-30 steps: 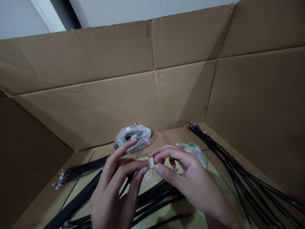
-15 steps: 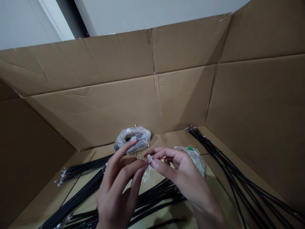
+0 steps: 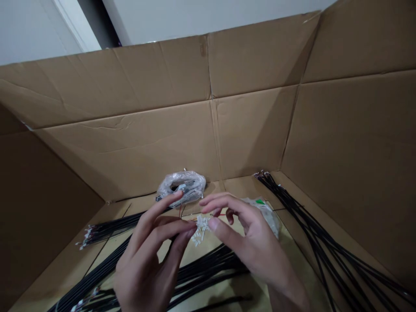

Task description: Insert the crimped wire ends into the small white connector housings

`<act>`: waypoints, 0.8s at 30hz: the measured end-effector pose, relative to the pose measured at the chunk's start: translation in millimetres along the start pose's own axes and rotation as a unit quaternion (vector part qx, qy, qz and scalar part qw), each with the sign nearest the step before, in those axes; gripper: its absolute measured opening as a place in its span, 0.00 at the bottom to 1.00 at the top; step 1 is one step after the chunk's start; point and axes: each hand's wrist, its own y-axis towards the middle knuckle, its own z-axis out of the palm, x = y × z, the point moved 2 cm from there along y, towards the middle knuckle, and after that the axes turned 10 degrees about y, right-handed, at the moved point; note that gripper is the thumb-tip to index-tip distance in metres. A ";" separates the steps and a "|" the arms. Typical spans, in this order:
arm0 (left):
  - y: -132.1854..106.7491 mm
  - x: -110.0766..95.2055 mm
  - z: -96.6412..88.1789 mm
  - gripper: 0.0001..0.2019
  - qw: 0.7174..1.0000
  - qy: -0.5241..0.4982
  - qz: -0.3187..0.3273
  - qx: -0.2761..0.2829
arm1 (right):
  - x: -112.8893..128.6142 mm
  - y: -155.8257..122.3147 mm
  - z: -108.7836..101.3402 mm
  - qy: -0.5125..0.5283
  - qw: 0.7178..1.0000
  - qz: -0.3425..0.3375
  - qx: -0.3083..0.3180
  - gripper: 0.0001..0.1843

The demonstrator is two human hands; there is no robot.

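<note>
Thumb and index finger of my left hand [image 3: 146, 260] are pinched together. They seem to grip a black cable [image 3: 169, 250], mostly hidden by the fingers, with thin orange wire just above the fingertips. My right hand [image 3: 251, 238] hovers opposite with thumb and fingers apart, and no object shows between them. A red wire [image 3: 222, 213] is visible behind its fingers. Between the two hands, small white connector housings [image 3: 202, 225] lie in a loose pile on the yellowish surface [image 3: 191, 258].
Bundled black cables [image 3: 214, 264] lie below my hands; more cable bundles lie at left [image 3: 113, 226] and along the right side [image 3: 312, 225]. A plastic-wrapped coil [image 3: 183, 184] and a clear bag [image 3: 268, 214] sit behind. Tall cardboard walls [image 3: 156, 143] enclose the back and sides.
My hands have moved apart, the left one shifting left and down. The white connector housing earlier between the fingertips can no longer be made out, and the pile behind shows more fully.
</note>
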 end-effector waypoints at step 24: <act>2.3 4.8 8.0 0.07 0.947 -0.198 -0.242 0.071 | -9.7 5.2 9.2 0.088 0.996 -0.026 0.017 0.04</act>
